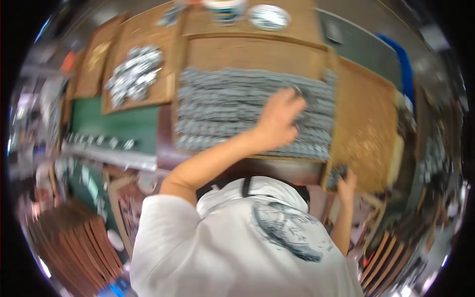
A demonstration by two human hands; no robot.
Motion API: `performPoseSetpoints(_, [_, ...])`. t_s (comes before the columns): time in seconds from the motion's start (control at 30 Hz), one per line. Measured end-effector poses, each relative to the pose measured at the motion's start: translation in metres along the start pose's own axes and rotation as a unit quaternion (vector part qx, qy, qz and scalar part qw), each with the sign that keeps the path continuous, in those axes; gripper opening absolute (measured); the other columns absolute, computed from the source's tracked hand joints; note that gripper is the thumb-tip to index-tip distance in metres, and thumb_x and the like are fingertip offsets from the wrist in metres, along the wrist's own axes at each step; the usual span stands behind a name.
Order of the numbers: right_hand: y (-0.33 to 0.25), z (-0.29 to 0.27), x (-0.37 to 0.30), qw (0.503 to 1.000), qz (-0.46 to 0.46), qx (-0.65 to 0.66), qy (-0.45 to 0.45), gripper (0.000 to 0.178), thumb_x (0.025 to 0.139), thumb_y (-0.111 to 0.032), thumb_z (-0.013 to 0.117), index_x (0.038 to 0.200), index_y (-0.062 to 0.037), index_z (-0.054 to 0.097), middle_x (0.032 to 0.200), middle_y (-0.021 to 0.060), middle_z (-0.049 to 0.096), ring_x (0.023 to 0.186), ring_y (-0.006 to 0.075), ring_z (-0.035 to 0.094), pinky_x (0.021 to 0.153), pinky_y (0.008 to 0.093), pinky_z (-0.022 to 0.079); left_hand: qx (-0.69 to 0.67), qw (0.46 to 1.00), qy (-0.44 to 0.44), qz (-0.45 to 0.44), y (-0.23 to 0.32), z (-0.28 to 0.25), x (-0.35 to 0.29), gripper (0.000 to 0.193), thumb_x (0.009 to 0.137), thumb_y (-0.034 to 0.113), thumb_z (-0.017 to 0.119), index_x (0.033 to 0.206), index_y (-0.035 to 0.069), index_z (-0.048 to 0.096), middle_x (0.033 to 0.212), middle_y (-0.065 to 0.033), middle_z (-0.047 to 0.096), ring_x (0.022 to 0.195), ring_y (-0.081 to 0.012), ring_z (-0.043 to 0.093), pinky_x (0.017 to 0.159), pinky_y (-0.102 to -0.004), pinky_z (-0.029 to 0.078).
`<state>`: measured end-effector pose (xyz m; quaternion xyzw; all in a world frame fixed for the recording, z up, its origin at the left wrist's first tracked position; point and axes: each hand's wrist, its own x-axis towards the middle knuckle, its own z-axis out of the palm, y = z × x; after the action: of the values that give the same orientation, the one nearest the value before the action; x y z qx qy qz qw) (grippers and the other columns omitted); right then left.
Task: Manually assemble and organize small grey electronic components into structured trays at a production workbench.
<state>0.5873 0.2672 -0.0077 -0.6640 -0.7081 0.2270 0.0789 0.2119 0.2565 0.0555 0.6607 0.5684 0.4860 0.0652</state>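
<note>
My left hand (280,121) reaches across a shallow wooden tray (252,49) packed with rows of small grey metal parts (222,106). Its fingers are curled over the right half of the rows. Something small and dark shows at the fingertips, too blurred to name. Low on the right, my right hand (348,184) is closed by the near corner of a second wooden tray (368,114). A small dark grey part (338,172) sits at its fingertips, partly hidden and smeared by motion.
Shiny silver parts (134,73) lie heaped in a wooden tray at the left. Beyond the middle tray stand a white tub (225,10) and a round white lid (269,18). Several small parts line a green surface (114,119). Stacked wooden trays (74,242) flank me.
</note>
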Motion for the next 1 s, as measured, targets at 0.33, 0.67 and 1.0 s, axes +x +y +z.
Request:
performPoseSetpoints(0.33, [-0.009, -0.018, 0.031, 0.822, 0.136, 0.553, 0.025, 0.047, 0.091, -0.024, 0.06, 0.135, -0.0098, 0.051, 0.126, 0.0109, 0.056, 0.108, 0.023, 0.056, 0.087, 0.0394, 0.05, 0.456, 0.771, 0.106, -0.432, -0.076, -0.257, -0.153, 0.028, 0.076, 0.019, 0.065, 0.1, 0.006, 0.059, 0.083, -0.0155, 0.066, 0.081, -0.0375, 0.063, 0.069, -0.047, 0.05])
performPoseSetpoints(0.67, [-0.105, -0.009, 0.029, 0.963, -0.222, 0.149, 0.027, 0.032, 0.083, -0.003, 0.048, 0.103, 0.006, 0.071, 0.104, 0.0272, 0.066, 0.096, 0.0427, 0.06, 0.088, 0.0464, 0.049, 0.395, 0.627, 0.076, -0.667, -0.109, -0.302, -0.232, 0.039, 0.081, 0.035, 0.066, 0.104, 0.005, 0.064, 0.096, -0.0177, 0.071, 0.093, -0.037, 0.068, 0.078, -0.0473, 0.054])
performPoseSetpoints(1.0, [-0.145, 0.008, 0.015, 0.865, -0.016, 0.492, -0.095, 0.019, 0.095, -0.009, 0.058, 0.112, -0.0043, 0.063, 0.101, 0.0051, 0.061, 0.074, 0.0121, 0.058, 0.061, 0.0243, 0.051, 0.249, 0.71, 0.222, -0.62, -0.102, -0.28, -0.234, 0.037, 0.078, 0.017, 0.067, 0.114, 0.01, 0.061, 0.103, -0.0174, 0.069, 0.095, -0.0368, 0.066, 0.082, -0.0426, 0.052])
